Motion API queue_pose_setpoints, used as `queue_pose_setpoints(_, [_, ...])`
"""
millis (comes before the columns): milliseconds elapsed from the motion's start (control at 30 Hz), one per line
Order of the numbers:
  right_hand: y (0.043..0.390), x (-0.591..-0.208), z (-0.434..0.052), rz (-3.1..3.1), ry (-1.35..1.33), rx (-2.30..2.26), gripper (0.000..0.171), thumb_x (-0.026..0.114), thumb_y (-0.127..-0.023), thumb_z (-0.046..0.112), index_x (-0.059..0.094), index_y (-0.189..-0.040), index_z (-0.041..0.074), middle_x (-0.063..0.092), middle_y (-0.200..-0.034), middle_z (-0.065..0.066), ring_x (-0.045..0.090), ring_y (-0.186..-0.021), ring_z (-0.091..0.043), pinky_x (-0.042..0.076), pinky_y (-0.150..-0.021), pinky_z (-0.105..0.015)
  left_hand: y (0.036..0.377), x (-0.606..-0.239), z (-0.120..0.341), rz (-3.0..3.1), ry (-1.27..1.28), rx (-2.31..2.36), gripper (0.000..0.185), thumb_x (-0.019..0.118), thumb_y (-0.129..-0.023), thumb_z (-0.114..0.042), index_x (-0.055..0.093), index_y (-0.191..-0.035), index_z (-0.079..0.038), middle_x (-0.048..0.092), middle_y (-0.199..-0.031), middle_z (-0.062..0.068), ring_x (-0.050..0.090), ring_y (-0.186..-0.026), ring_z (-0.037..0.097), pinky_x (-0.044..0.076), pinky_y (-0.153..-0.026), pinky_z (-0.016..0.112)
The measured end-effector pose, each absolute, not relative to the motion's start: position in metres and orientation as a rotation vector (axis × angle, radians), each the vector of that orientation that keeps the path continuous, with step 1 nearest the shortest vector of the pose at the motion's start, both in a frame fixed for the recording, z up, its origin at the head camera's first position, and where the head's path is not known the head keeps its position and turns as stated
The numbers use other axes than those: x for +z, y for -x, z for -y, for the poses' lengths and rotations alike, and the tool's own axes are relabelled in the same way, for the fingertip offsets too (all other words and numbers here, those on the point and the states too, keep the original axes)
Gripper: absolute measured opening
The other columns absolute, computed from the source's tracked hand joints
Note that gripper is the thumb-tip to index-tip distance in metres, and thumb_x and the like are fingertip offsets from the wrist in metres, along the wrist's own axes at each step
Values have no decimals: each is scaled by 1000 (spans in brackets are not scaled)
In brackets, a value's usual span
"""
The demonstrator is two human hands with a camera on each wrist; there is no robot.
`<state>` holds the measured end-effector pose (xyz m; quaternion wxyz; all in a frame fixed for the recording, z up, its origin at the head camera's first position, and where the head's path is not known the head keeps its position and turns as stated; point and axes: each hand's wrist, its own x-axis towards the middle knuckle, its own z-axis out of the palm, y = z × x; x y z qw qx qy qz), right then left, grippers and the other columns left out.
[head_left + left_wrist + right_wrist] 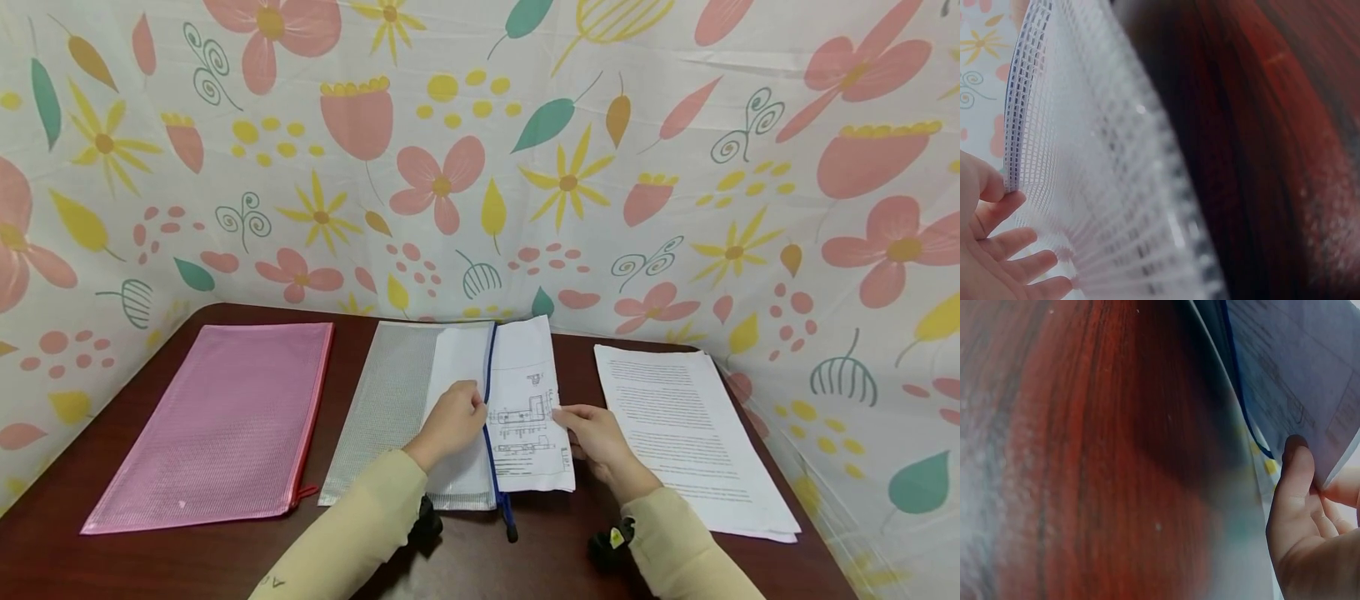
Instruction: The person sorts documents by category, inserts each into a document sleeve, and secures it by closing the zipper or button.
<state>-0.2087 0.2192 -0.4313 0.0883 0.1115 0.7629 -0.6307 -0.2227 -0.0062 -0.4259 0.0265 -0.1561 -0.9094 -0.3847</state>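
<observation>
A clear mesh zipper pouch [382, 400] with a blue zipper edge lies mid-table, and a stack of printed paper [525, 358] with line drawings sits partly inside it, sticking out past the zipper on the right. My left hand [454, 421] pinches the pouch's upper layer near the zipper; in the left wrist view, thumb and index finger grip the mesh edge [1013, 169] while the other fingers spread below. At the paper's right edge, my right hand [600, 442] pinches the sheets between thumb and fingers, as the right wrist view also shows.
A pink mesh pouch [225, 417] with a red zipper edge lies on the left of the dark wooden table [555, 550]. To the right is another stack of printed sheets [682, 433]. A flower-patterned cloth [450, 167] hangs behind the table.
</observation>
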Motion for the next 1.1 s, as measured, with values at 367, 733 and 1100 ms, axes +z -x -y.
queue_pose_setpoints(367, [210, -431, -213, -2257, -314, -1893, 36, 60, -92, 16, 58, -119, -7, 71, -90, -9, 69, -72, -14, 56, -62, -31, 222, -426, 3, 2783, 508, -1224, 15, 51, -90, -7, 50, -74, -7, 56, -126, 23, 56, -102, 27, 45, -87, 37])
queue_pose_setpoints(733, [213, -432, -209, -2262, -377, -1901, 37, 57, -93, 19, 58, -119, -7, 70, -84, -4, 67, -70, -12, 55, -60, -29, 219, -422, 1, 2754, 486, -1289, 15, 50, -91, -8, 53, -77, -5, 51, -133, 26, 53, -119, 33, 44, -93, 41])
queue_pose_setpoints(1100, [218, -437, -211, -2413, -439, -1793, 38, 55, -93, 17, 57, -120, -9, 69, -87, -11, 65, -63, -11, 53, -54, -26, 219, -425, -2, 2724, 488, -1325, 13, 50, -90, -8, 56, -78, -5, 51, -134, 25, 58, -96, 28, 46, -81, 35])
